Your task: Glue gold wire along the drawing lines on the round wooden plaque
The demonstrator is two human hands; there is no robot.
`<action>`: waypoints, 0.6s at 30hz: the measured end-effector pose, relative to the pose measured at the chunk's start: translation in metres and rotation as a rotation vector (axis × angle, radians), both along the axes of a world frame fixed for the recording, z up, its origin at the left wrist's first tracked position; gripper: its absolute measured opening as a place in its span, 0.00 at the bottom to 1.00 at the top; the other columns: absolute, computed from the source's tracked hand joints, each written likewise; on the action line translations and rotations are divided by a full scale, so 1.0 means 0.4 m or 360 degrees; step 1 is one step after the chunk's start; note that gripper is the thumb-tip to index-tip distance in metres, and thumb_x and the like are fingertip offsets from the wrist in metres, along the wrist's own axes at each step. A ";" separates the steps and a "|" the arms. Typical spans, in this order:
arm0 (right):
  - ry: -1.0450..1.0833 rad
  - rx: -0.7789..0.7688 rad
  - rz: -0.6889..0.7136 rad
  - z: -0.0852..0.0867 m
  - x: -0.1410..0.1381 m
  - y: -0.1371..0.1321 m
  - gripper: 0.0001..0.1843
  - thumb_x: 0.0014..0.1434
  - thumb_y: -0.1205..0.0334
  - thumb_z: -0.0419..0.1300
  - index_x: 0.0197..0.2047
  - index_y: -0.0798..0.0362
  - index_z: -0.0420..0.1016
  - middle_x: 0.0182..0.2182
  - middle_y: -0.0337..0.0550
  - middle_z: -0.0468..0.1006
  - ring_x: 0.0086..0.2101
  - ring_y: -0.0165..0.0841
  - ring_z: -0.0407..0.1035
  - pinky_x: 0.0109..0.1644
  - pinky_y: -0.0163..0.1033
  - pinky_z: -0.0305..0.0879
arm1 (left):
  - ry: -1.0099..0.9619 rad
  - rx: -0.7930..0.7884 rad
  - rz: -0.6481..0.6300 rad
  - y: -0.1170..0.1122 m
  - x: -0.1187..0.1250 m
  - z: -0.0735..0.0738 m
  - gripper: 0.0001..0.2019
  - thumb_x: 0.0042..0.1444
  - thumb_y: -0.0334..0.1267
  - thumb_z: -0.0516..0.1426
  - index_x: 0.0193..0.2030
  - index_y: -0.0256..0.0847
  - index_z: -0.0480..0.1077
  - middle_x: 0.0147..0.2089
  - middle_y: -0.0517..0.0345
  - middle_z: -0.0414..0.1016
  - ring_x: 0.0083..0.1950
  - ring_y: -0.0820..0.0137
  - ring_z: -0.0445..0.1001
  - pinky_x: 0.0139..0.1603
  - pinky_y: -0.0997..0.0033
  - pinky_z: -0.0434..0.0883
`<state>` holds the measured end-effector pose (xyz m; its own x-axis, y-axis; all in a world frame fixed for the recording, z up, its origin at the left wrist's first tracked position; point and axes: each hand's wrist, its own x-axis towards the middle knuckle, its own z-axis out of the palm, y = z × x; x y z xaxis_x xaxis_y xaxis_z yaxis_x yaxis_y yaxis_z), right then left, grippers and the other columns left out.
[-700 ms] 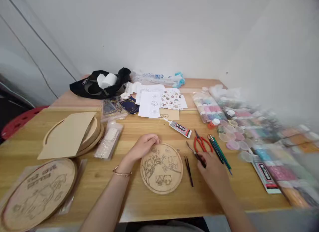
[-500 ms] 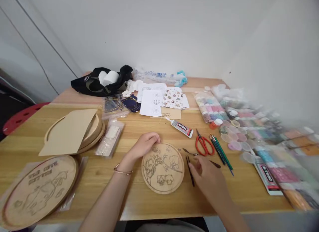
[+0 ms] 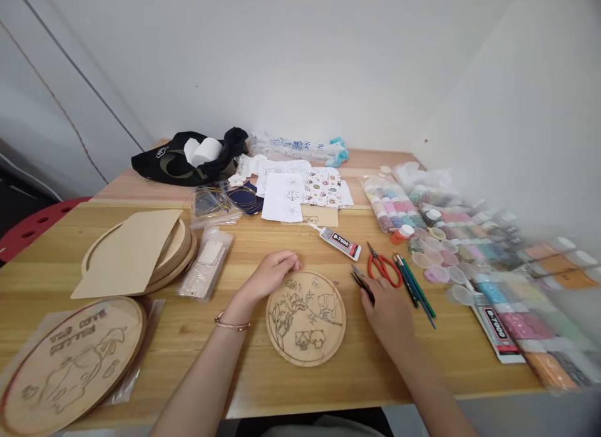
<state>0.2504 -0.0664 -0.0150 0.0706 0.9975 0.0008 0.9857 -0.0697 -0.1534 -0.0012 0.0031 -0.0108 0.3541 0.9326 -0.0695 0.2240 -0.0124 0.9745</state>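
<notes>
The left hand (image 3: 270, 275) rests loosely curled, holding nothing, with its fingertips just at the upper left edge of a round wooden plaque (image 3: 306, 318) burned with flowers and animals; a thin gold bangle (image 3: 232, 325) circles that wrist. The plaque lies flat on the table, between the hands. The right hand (image 3: 385, 308) is closed around slim dark tweezers (image 3: 362, 283), just right of the plaque, and sits near red-handled scissors (image 3: 384, 269) and a group of paintbrushes (image 3: 413, 290). Above the plaque lies a B-7000 glue tube (image 3: 339, 243), with a boxed B-7000 (image 3: 496, 327) at right among small plastic pots (image 3: 434, 258). The pale wooden table (image 3: 263, 387) also carries a larger lettered plaque (image 3: 70, 368), its words unclear, at lower left, and line-drawing papers (image 3: 282, 198) at upper centre. A black bag (image 3: 181, 161) sits at upper left, against white walls (image 3: 300, 61).
</notes>
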 end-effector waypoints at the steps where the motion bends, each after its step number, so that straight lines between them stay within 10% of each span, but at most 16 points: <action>1: 0.0007 0.0001 0.0007 0.006 0.006 0.004 0.16 0.62 0.64 0.53 0.50 0.54 0.76 0.42 0.50 0.79 0.41 0.42 0.74 0.39 0.43 0.69 | -0.0008 -0.0001 0.0002 0.000 0.000 -0.001 0.18 0.56 0.51 0.50 0.26 0.40 0.66 0.34 0.53 0.74 0.39 0.64 0.71 0.45 0.65 0.68; 9: -0.0107 -0.0095 -0.0263 0.051 0.085 0.060 0.16 0.63 0.62 0.53 0.50 0.57 0.75 0.48 0.53 0.77 0.48 0.43 0.71 0.48 0.43 0.65 | -0.0050 -0.0016 0.0021 -0.001 0.003 -0.001 0.18 0.56 0.51 0.51 0.26 0.40 0.67 0.33 0.54 0.74 0.38 0.65 0.71 0.44 0.65 0.67; 18: -0.0150 -0.0349 -0.0433 0.076 0.092 0.153 0.11 0.55 0.57 0.59 0.32 0.56 0.78 0.31 0.51 0.80 0.32 0.41 0.75 0.28 0.38 0.58 | -0.0097 -0.0025 0.0038 -0.001 0.004 0.000 0.16 0.57 0.48 0.50 0.24 0.39 0.65 0.32 0.54 0.74 0.38 0.66 0.72 0.44 0.66 0.69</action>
